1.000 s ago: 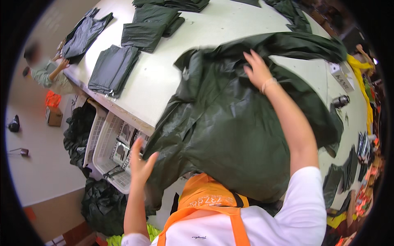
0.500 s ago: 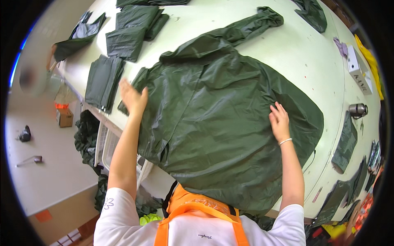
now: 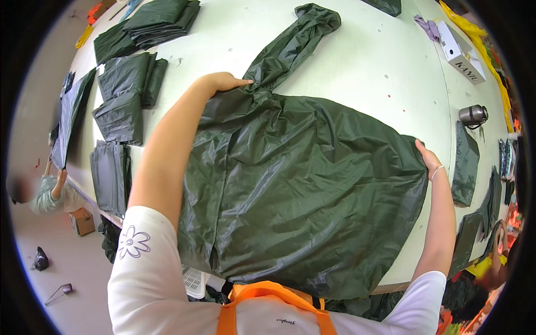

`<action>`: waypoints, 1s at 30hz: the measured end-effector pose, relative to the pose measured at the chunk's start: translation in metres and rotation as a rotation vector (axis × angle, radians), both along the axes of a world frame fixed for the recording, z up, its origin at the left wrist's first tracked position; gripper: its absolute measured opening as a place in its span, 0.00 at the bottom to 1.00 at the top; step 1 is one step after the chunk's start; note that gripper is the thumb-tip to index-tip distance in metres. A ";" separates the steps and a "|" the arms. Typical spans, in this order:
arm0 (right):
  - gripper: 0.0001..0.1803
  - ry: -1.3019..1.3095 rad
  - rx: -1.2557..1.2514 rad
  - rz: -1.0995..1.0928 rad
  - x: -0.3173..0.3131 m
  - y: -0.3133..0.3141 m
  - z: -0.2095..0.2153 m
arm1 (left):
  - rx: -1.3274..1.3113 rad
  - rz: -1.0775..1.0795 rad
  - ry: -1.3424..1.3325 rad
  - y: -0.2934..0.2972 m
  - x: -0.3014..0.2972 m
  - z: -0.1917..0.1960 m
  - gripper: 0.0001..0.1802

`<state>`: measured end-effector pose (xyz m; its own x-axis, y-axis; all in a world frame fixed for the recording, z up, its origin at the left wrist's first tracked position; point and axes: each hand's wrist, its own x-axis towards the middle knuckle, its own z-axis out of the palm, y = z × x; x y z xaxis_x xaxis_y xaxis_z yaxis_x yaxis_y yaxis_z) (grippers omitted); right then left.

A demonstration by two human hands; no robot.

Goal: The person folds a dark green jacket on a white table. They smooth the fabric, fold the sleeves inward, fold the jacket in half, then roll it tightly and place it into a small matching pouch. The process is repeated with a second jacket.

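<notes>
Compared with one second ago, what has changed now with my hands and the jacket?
Your left hand moved away from you, to the base of the sleeve; your right hand moved right, to the edge of the dark green jacket. The sleeve swung from rightward to pointing away from you. The folded garments and metal flask stayed on the table.

"What can't you make out?"
"Some fingers of my left grip. My green garment hides most of the white basket by the worktop's near edge."
"Blurred?"
"The co-worker's head, beyond the worktop's left edge."
</notes>
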<state>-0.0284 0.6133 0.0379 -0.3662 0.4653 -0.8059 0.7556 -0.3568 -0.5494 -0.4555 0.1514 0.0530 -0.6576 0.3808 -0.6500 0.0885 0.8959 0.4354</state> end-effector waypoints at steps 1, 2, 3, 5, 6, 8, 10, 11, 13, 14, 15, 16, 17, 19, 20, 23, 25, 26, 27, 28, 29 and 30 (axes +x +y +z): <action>0.33 -0.028 0.117 0.062 0.006 0.017 -0.013 | 0.042 -0.042 0.111 -0.003 -0.016 -0.001 0.40; 0.29 0.072 0.235 0.050 0.013 0.034 -0.015 | 0.088 -0.088 0.221 -0.004 -0.037 -0.001 0.38; 0.26 0.116 0.384 0.035 0.009 0.038 -0.009 | 0.087 0.160 0.385 -0.020 -0.071 0.003 0.33; 0.23 0.119 0.680 0.059 -0.002 0.040 -0.008 | 0.511 0.522 0.694 -0.075 -0.130 -0.010 0.29; 0.21 0.071 0.835 0.084 -0.005 0.042 -0.019 | 0.549 0.572 0.936 -0.080 -0.134 -0.003 0.30; 0.21 0.006 1.080 0.055 0.014 0.068 -0.057 | 0.557 0.420 1.008 -0.068 -0.113 -0.004 0.36; 0.28 0.118 1.124 -0.083 0.021 0.059 -0.070 | 0.717 0.276 1.090 -0.086 -0.076 -0.008 0.35; 0.30 0.075 1.094 -0.096 0.018 0.045 -0.067 | 0.584 0.129 1.208 -0.111 -0.029 0.000 0.32; 0.34 0.076 1.278 0.150 0.019 -0.014 -0.041 | 0.366 -0.027 1.217 -0.164 0.077 0.000 0.32; 0.34 0.134 1.488 0.401 0.031 -0.059 -0.022 | 0.233 -0.130 1.133 -0.193 0.129 -0.002 0.34; 0.33 0.211 1.414 0.520 0.045 -0.111 -0.008 | 0.075 -0.165 1.073 -0.221 0.178 -0.001 0.35; 0.32 0.150 1.324 0.620 0.054 -0.186 0.015 | -0.073 -0.206 1.010 -0.243 0.221 -0.001 0.36; 0.32 0.143 1.287 0.749 0.079 -0.235 0.021 | -0.180 -0.184 0.957 -0.267 0.254 -0.006 0.37; 0.37 0.050 1.177 0.881 0.130 -0.320 0.006 | -0.349 -0.117 0.905 -0.315 0.284 -0.018 0.38; 0.39 -0.082 1.100 0.918 0.151 -0.348 -0.004 | -0.422 -0.068 0.903 -0.335 0.296 -0.023 0.38; 0.41 -0.090 1.124 0.838 0.161 -0.359 -0.038 | -0.364 0.012 0.922 -0.359 0.290 -0.049 0.38; 0.40 -0.034 1.202 0.839 0.140 -0.343 -0.040 | -0.264 -0.008 1.002 -0.350 0.265 -0.064 0.38; 0.39 0.004 1.248 0.817 0.127 -0.329 -0.045 | -0.231 -0.025 1.035 -0.343 0.251 -0.070 0.38; 0.38 0.038 1.310 0.811 0.112 -0.311 -0.051 | -0.213 -0.034 1.071 -0.333 0.237 -0.075 0.37; 0.37 0.050 1.348 0.806 0.095 -0.293 -0.053 | -0.188 -0.045 1.106 -0.321 0.222 -0.080 0.37; 0.36 0.051 1.395 0.816 0.080 -0.275 -0.054 | -0.165 -0.039 1.135 -0.310 0.205 -0.086 0.37; 0.35 -0.025 1.436 0.833 0.066 -0.262 -0.054 | -0.143 -0.034 1.165 -0.298 0.191 -0.088 0.37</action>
